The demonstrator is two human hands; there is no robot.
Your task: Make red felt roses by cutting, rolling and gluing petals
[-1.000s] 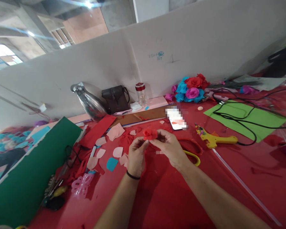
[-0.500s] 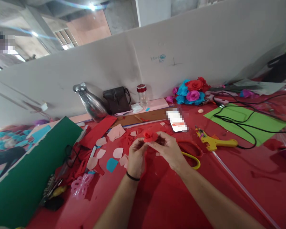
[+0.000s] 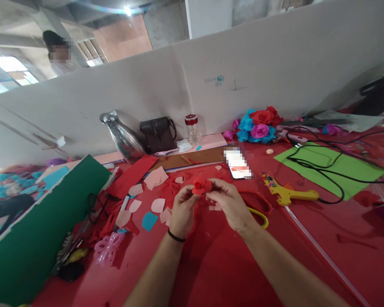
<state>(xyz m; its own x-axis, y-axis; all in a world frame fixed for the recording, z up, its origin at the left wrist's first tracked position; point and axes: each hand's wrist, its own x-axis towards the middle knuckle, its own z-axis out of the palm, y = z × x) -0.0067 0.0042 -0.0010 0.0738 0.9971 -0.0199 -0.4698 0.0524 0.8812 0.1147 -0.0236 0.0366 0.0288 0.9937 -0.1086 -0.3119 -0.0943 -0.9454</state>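
Between my two hands, above the red table (image 3: 217, 264), is a small red paper flower (image 3: 201, 186) with a curled centre and wider outer petals. My left hand (image 3: 183, 209) pinches it from the left, with a black band around the wrist. My right hand (image 3: 231, 204) grips its right-hand petals between thumb and fingers. Scissors with a yellow handle (image 3: 262, 216) lie partly hidden behind my right forearm. Left of my hands are loose pink petals (image 3: 158, 205) and a blue petal (image 3: 150, 221).
A yellow glue gun (image 3: 289, 194) with a clear glue stick lies at right, its black cable crossing green paper (image 3: 333, 166). A phone (image 3: 237, 164), flower bouquet (image 3: 259, 125), glass jar (image 3: 192, 130), dark bag (image 3: 158, 134) and metal flask (image 3: 124, 138) line the back. A green board (image 3: 51, 213) stands left.
The flower has turned and tipped in my fingers, so its petals show more from the side. My right thumb has shifted along the petals. A person in the background appears farther right.
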